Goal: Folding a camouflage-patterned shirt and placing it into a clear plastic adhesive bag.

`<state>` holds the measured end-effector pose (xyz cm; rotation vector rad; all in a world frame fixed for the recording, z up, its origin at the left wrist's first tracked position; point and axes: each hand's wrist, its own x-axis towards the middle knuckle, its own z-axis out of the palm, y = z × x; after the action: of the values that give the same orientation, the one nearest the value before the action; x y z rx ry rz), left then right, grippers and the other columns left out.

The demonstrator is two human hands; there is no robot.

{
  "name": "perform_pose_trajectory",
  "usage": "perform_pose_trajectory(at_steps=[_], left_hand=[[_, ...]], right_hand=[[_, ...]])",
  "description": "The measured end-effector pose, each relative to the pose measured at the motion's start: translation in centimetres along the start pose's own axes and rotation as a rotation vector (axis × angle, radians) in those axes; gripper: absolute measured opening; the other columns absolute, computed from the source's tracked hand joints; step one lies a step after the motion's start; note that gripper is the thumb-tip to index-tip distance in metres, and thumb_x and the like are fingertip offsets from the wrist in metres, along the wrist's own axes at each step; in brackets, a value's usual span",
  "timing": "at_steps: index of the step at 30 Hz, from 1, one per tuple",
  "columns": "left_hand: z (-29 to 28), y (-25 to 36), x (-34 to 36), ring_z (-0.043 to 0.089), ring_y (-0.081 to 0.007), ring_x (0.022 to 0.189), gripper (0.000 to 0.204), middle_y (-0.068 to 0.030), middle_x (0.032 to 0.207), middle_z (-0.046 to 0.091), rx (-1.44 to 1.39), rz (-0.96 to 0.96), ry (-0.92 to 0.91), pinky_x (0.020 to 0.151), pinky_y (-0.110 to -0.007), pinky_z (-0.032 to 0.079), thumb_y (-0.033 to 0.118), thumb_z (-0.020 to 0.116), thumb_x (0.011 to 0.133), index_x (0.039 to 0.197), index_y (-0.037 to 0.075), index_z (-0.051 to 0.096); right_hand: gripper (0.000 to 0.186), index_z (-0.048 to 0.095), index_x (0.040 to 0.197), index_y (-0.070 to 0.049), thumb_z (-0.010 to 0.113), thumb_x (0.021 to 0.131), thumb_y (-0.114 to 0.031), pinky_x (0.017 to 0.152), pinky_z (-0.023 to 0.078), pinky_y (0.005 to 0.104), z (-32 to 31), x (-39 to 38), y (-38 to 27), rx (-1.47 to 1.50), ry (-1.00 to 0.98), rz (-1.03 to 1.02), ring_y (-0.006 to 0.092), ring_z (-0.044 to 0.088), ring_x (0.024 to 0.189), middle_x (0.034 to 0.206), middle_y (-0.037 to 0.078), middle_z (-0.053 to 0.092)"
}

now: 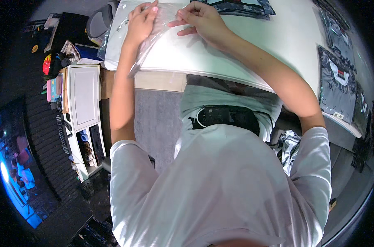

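Observation:
A clear plastic bag (164,16) lies on the white table (236,53) at the far left, its lower corner hanging over the near edge. Resting on the bag is my left hand (141,22), palm down with the fingers stretched out. My right hand (203,22) is just to the right, thumb and forefinger pinched at the bag's right edge while the other fingers point left. Beyond my right hand lies a dark patterned folded garment (246,8), partly cut off by the top of the view.
Packaged grey and dark folded shirts (338,82) lie along the table's right side. To the left stand a white cabinet (84,96), a grey chair (99,24) and a lit screen (16,177). A black pouch (228,117) sits at my waist.

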<state>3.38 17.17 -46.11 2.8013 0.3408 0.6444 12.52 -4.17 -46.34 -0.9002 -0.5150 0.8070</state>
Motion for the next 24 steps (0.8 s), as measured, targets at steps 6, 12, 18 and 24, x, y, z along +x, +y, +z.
perform_pose_trajectory(at_steps=[6, 12, 18, 24], left_hand=[[0.0, 0.4, 0.7, 0.055, -0.0387, 0.120, 0.051, -0.0247, 0.125, 0.061, -0.009, -0.054, 0.005, 0.106, -0.044, 0.040, 0.044, 0.045, 0.104, 0.126, 0.003, 0.067], [-1.8, 3.3, 0.4, 0.062, -0.0340, 0.113, 0.043, -0.0148, 0.120, 0.068, -0.303, -0.327, 0.053, 0.100, -0.042, 0.046, 0.040, 0.045, 0.105, 0.114, 0.009, 0.074], [-5.4, 7.2, -1.2, 0.067, -0.0337, 0.104, 0.041, -0.0136, 0.111, 0.072, -0.339, 0.084, 0.246, 0.094, -0.041, 0.051, 0.036, 0.047, 0.104, 0.106, 0.007, 0.076], [-6.1, 6.0, 0.1, 0.051, -0.0327, 0.127, 0.036, -0.0135, 0.134, 0.060, -0.329, 0.221, 0.090, 0.109, -0.041, 0.037, 0.031, 0.045, 0.105, 0.124, 0.012, 0.068]], right_hand=[[0.014, 0.057, 0.105, -0.003, 0.060, 0.100, -0.015, 0.062, 0.061, 0.0312, -0.6, 0.1, -0.8, 0.014, 0.076, 0.120, 0.0282, 0.072, 0.093, 0.101, 0.012, 0.060], [0.029, 0.058, 0.114, -0.006, 0.072, 0.093, -0.021, 0.084, 0.058, 0.0302, 0.1, -0.7, -0.7, -0.261, -0.039, 0.157, 0.0154, 0.064, 0.102, 0.114, 0.005, 0.059], [0.031, 0.056, 0.124, -0.007, 0.065, 0.097, -0.018, 0.081, 0.057, 0.0322, 0.1, -1.3, -1.3, -0.085, -0.098, 0.227, 0.0174, 0.066, 0.096, 0.111, 0.008, 0.060], [0.028, 0.057, 0.124, -0.010, 0.061, 0.099, -0.020, 0.074, 0.052, 0.0284, -0.3, -1.0, -1.5, -0.195, -0.166, 0.204, 0.0141, 0.064, 0.098, 0.110, 0.004, 0.062]])
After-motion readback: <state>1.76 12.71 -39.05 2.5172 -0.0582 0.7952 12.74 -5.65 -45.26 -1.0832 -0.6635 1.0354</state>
